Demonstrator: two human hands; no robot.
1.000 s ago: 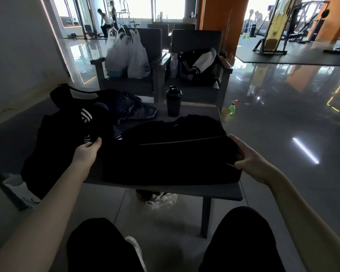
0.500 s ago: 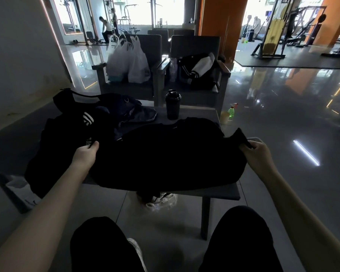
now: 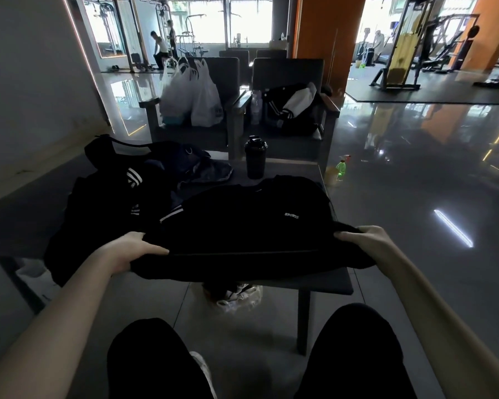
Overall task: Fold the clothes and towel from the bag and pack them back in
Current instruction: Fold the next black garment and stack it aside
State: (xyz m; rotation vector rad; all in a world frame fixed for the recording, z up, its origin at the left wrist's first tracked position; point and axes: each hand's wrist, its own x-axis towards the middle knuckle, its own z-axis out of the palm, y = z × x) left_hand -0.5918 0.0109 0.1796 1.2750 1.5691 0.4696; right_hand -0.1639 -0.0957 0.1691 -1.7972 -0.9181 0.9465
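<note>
While the left hand (image 3: 127, 250) and right hand (image 3: 363, 240) each curl round a near corner of the black top (image 3: 242, 226), it lies spread over the table's (image 3: 329, 280) near half. A dark shaker (image 3: 255, 161) stands at the table's far edge, and a white-striped dark heap (image 3: 104, 197) covers its left end. The top's chest reads "SPORTS" in white.

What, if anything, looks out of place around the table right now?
The heap of dark clothes droops over the table's left edge and could slide off. A green bottle sits on the floor beyond the far right corner. The held black top looks fine.
</note>
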